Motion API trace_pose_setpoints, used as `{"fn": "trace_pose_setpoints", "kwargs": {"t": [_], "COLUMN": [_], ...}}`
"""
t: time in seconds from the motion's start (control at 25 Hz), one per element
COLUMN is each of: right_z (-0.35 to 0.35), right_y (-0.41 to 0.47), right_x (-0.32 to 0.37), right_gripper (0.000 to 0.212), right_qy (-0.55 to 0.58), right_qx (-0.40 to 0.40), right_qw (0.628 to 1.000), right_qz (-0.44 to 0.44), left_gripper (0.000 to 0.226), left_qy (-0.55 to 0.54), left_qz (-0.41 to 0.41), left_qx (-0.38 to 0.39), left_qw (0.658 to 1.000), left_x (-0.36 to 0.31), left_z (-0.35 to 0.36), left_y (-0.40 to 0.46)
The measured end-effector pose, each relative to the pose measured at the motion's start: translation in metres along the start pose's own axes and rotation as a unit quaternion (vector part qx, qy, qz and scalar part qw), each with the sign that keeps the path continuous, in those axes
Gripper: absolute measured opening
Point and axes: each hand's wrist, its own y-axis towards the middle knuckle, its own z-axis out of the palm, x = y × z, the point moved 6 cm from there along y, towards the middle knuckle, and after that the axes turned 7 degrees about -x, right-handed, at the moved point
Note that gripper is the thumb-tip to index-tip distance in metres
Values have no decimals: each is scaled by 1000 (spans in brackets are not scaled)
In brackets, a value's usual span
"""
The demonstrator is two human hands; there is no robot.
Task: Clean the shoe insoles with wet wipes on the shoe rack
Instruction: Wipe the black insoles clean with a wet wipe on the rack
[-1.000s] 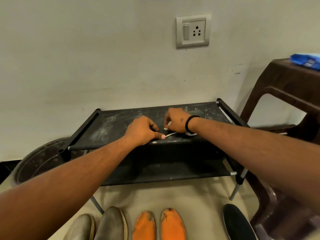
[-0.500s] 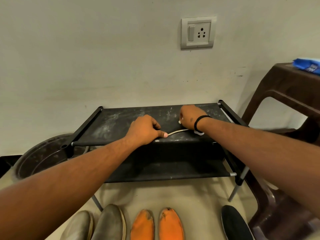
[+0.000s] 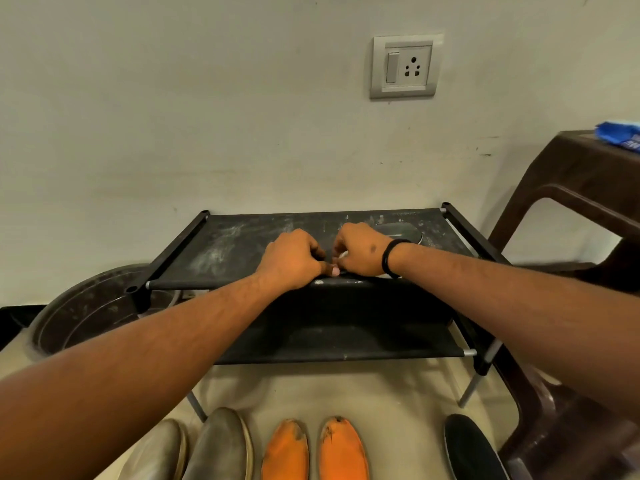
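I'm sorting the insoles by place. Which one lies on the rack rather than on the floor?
The dark insole on the rack's top shelf, just beyond the right hand. The grey, orange and black ones lie on the floor.

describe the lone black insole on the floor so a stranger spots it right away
Look at the floor in front of the shoe rack, where insoles lie in a row. The black insole is farthest right, beside the brown chair, alone and apart from the orange pair.

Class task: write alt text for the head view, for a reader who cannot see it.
Two hands, left hand and right hand, meet over a white wipe on the dusty top shelf of a black shoe rack, a dark insole behind them. Grey, orange and black insoles lie on the floor below.
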Motion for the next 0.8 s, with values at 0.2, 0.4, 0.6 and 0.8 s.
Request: {"fn": "trace_pose_setpoints", "kwargs": {"t": [0.2, 0.4, 0.6, 0.8], "right_z": [-13, -6, -10, -23], "right_y": [0, -3, -3, -4], "right_x": [-27, -11, -24, -53], "right_gripper": [14, 8, 6, 12], "right_qy": [-68, 26, -35, -94], "right_qx": [-46, 13, -3, -42], "right_qw": [994, 999, 999, 992], "right_qz": [69, 18, 23, 76], "left_gripper": [36, 34, 35, 36], "left_qy": [-8, -2, -7, -13], "left_qz": [-5, -2, 1, 1], "left_qx": [2, 4, 0, 2], "left_qw": [1000, 1000, 1000, 1000], "left_x": [-2, -3, -4, -4], "left_z": [0, 0, -1, 0], "left_y": [1, 0, -2, 0]}}
